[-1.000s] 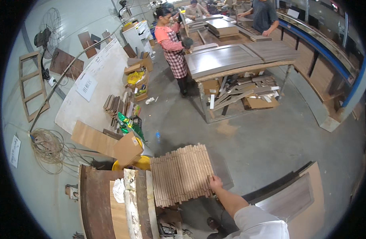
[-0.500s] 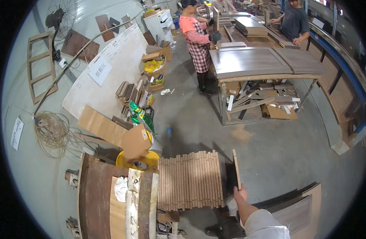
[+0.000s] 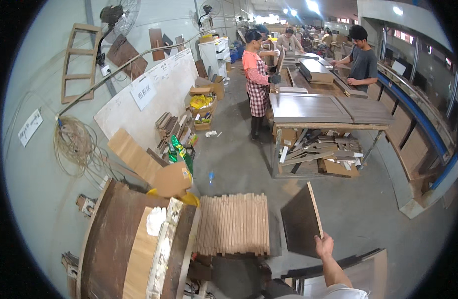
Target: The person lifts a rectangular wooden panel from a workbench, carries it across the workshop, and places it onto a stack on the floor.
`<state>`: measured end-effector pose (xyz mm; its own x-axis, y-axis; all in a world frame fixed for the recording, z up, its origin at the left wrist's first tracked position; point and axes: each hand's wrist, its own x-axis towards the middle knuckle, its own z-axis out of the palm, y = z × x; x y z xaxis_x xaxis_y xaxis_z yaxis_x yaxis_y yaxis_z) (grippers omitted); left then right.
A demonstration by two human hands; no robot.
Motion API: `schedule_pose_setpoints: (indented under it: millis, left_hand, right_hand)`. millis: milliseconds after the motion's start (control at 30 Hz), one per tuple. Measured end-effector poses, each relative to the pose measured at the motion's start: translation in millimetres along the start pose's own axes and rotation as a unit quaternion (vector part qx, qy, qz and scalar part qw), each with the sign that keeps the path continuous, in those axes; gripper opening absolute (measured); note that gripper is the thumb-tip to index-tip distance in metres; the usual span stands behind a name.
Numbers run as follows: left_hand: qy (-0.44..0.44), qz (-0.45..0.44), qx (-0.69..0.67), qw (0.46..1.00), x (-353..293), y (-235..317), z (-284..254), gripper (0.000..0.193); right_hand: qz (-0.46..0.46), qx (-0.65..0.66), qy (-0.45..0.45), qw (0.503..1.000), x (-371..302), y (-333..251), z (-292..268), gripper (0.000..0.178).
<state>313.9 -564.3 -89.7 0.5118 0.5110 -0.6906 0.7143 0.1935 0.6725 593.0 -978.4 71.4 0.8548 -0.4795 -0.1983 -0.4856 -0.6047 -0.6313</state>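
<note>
My right hand [image 3: 324, 245] is closed on the near edge of a dark brown wooden panel [image 3: 300, 222], held upright off to the right. To its left, a row of upright boards [image 3: 232, 224] stands packed side by side with their light edges up; the held panel is apart from them. My left hand is out of view. Low at the right, a framed panel [image 3: 356, 274] lies or leans near my right forearm.
A worktable [image 3: 308, 108] with panels on top and offcuts beneath stands ahead. Two workers [image 3: 256, 74] [image 3: 363, 65] stand beside it. At left are a brown bench [image 3: 114, 239] with a white cloth [image 3: 155, 221], a cardboard box [image 3: 171, 178] and a coiled hose [image 3: 77, 147].
The panel in my right hand has moved right, away from the row of boards, and turned so its dark face shows. The head view has tilted up, showing more of the room.
</note>
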Motion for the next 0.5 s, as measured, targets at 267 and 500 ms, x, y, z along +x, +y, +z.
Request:
schedule_pose_setpoints:
  millis: [267, 500]
  left_hand:
    - [-0.098, 0.215, -0.184, 0.954, -65, 74, -23, 0.033]
    - [-0.172, 0.225, -0.249, 0.926, -98, 187, -95, 0.055]
  right_hand:
    - [-0.279, 0.182, 0.059, 0.941, -155, -66, -110, 0.028]
    - [-0.394, 0.371, 0.044, 0.840, -257, -81, -162, 0.049]
